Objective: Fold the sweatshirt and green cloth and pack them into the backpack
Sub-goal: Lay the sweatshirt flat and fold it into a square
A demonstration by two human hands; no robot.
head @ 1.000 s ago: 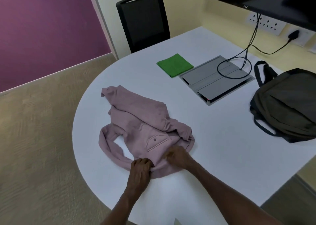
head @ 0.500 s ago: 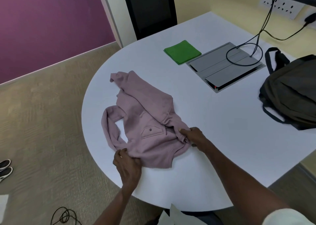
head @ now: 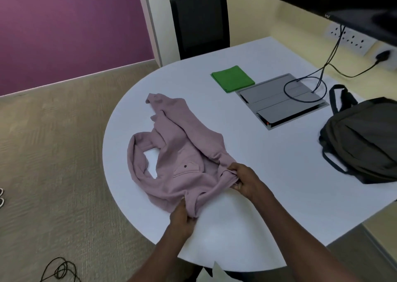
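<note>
A pink sweatshirt (head: 182, 153) lies crumpled on the white table (head: 268, 185), one sleeve looped out to the left. My left hand (head: 182, 217) pinches its near hem at the table's front. My right hand (head: 245, 178) grips the bunched fabric at the garment's right corner. A folded green cloth (head: 233, 78) lies flat farther back, apart from both hands. The dark backpack (head: 363, 140) rests on its side at the table's right edge, its strap toward the back.
A grey cable box lid (head: 281, 101) with black cables sits between the green cloth and the backpack. A black chair (head: 199, 22) stands behind the table. A monitor (head: 343, 0) hangs top right. Cable coils (head: 60, 271) lie on the carpet.
My left hand shifted right along the hem, closer to my right hand, which now grips the right corner. The hem fabric has bunched between them. The view shifted slightly.
</note>
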